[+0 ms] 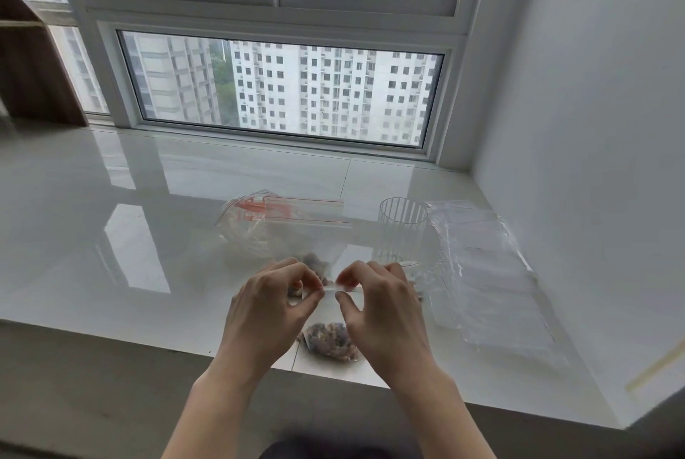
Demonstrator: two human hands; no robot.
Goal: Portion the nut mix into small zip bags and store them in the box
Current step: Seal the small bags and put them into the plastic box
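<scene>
A small clear zip bag (330,341) with nut mix in its bottom hangs just above the front edge of the white sill. My left hand (268,306) pinches the left end of its top strip and my right hand (381,310) pinches the right part. Behind my hands lies the large clear bag (274,232) with a red zip line, holding more nut mix; part of it is hidden by my fingers. No box shows in this view.
A ribbed clear cup (402,234) stands upright right of the large bag. A stack of empty clear bags (485,273) lies further right, close to the white wall. The glossy white sill (111,236) runs left, window behind it.
</scene>
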